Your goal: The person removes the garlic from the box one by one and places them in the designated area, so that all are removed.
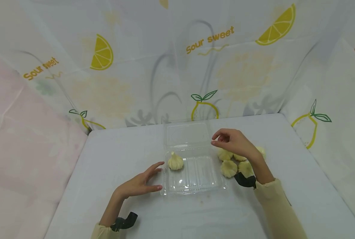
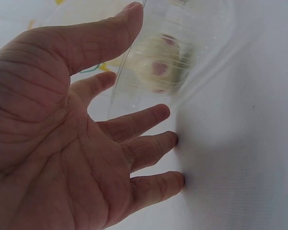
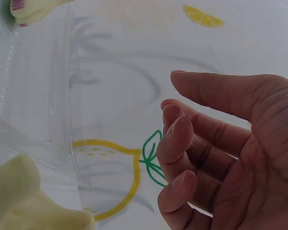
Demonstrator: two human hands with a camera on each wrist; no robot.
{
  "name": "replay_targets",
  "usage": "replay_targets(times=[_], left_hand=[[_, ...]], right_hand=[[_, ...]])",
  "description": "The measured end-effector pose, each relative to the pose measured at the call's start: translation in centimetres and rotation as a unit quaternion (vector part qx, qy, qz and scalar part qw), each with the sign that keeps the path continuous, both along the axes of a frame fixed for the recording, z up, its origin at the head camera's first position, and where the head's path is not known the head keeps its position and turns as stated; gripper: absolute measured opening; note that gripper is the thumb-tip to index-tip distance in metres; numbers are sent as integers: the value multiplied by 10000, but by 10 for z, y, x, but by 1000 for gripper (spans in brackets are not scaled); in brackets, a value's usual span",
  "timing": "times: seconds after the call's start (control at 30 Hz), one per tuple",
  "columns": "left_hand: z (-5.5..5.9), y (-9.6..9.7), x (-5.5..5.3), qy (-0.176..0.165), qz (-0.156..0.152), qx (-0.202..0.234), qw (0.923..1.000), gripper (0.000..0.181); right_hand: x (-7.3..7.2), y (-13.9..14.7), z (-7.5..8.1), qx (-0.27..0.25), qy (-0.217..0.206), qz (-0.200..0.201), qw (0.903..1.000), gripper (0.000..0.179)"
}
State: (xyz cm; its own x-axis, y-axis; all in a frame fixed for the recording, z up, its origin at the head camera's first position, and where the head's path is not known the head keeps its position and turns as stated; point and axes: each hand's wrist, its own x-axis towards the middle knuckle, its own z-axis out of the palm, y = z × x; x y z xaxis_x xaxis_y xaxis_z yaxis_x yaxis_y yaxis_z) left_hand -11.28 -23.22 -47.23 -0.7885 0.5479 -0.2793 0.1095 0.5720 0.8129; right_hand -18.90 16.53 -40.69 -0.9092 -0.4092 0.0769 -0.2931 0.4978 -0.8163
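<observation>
A clear plastic clamshell box [image 1: 201, 174] lies unfolded on the table, its lid [image 1: 186, 134] laid back toward the rear. One garlic bulb [image 1: 175, 162] sits in the left part of its base. My left hand [image 1: 138, 184] is beside the box's left edge, fingers spread, holding nothing; in the left wrist view the thumb is right at the clear rim and the garlic shows through the wall. Above several garlic bulbs [image 1: 229, 169] to the right of the box hovers my right hand [image 1: 235, 142]. Its fingers are loosely bent, with nothing between them, and it partly hides the pile.
A white cloth covers the table [image 1: 111, 156]. Behind it hangs a lemon-printed curtain [image 1: 141, 76], which also rises along the sides. Each wrist carries a black camera mount, the right one [image 1: 245, 180] close to the front garlic bulbs.
</observation>
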Motion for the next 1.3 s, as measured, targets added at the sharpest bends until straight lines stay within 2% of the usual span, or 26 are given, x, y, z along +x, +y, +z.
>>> replay_targets(times=[0.43, 0.77, 1.3], left_hand=[[2, 1, 0, -16, 47, -42, 10000, 84], [4, 1, 1, -93, 47, -23, 9999, 83], [0, 0, -1, -200, 84, -37, 9998, 82]], right_hand=[[-11, -29, -4, -188, 19, 128, 9997, 13], [-17, -53, -9, -287, -61, 56, 9996, 18], [-12, -90, -19, -97, -147, -150, 9997, 24]])
